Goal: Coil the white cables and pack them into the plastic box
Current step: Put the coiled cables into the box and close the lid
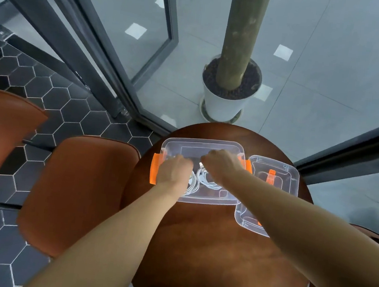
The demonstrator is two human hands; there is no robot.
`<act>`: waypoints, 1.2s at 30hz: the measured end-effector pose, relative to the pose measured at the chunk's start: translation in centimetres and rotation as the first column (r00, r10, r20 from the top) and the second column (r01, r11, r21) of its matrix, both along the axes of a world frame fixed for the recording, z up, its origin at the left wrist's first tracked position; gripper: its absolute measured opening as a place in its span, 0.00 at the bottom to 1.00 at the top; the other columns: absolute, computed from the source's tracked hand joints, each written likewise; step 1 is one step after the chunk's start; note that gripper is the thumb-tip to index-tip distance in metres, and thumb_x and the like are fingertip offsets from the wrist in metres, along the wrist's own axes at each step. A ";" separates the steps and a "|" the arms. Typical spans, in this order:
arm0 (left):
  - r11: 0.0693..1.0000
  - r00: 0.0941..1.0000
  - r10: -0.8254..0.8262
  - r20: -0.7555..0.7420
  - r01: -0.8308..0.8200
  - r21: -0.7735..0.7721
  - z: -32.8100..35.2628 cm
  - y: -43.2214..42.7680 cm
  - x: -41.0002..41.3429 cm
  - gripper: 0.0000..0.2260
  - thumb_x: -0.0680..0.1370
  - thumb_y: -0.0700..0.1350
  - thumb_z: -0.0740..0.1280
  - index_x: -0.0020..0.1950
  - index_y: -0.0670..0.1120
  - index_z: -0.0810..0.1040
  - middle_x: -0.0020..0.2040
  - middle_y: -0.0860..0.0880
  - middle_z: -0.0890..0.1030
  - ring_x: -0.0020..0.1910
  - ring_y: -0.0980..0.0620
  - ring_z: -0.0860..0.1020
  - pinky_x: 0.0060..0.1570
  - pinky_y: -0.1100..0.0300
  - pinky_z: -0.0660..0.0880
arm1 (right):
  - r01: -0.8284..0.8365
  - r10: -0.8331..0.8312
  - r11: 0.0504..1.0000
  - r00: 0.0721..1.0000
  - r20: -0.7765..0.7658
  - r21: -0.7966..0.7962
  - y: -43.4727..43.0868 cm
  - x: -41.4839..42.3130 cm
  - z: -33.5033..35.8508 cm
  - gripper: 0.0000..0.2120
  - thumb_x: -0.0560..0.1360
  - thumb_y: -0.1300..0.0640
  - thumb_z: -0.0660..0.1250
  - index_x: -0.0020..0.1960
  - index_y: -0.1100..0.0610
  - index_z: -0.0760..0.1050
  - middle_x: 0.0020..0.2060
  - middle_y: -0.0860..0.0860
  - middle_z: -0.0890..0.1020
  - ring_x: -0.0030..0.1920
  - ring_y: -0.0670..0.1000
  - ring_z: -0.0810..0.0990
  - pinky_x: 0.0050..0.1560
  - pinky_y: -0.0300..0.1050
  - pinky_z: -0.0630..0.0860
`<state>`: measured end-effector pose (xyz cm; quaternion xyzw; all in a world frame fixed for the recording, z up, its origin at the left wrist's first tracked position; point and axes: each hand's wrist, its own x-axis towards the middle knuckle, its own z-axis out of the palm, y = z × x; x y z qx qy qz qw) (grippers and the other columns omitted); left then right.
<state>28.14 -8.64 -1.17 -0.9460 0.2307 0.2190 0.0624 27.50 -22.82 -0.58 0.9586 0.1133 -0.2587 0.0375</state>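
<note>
Clear plastic, clipped with orange latches, makes up the plastic box [216, 147] that sits on the far half of the round wooden table [208, 249]; its long axis runs left to right across the head view, open side up. Its lid [293, 176] lies just beside it on the right, touching or nearly so.

Both hands reach down into the box. The left hand [174, 170] is curled, knuckles up, over the left coil; the right hand [221, 166] is likewise closed into a loose fist over the middle. Whether either set of fingers actually pinches cable I cannot tell, since the palms hide the fingertips.

The white cables [206, 179] lie coiled in the near half of the box, two loops side by side, flat on the floor of it, with a connector end poking up between the hands.

By my judgement the coiling is done and the step in hand is packing: pressing the loops down and tucking the loose end. The next move calls for freeing both hands without springing the coils.
</note>
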 end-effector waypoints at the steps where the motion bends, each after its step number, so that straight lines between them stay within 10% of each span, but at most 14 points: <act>1: 1.000 1.000 0.005 -0.004 -0.005 0.004 -0.2 -0.1 0.1 0.12 0.77 0.30 0.63 0.57 0.41 0.79 0.55 0.41 0.81 0.52 0.40 0.81 0.44 0.52 0.75 | 0.000 0.000 1.000 1.000 0.001 0.000 -0.1 0.1 -0.3 0.10 0.75 0.65 0.66 0.53 0.57 0.81 0.50 0.54 0.84 0.52 0.59 0.84 0.41 0.48 0.75; 36: 0.985 0.989 0.098 0.109 -0.081 -0.151 3.6 -0.7 -2.6 0.18 0.79 0.50 0.67 0.68 0.48 0.74 0.64 0.45 0.77 0.57 0.45 0.81 0.48 0.54 0.81 | 0.244 -0.284 0.937 0.949 0.138 0.248 -1.7 -4.5 4.0 0.12 0.76 0.60 0.63 0.58 0.56 0.77 0.51 0.55 0.82 0.51 0.59 0.83 0.45 0.50 0.80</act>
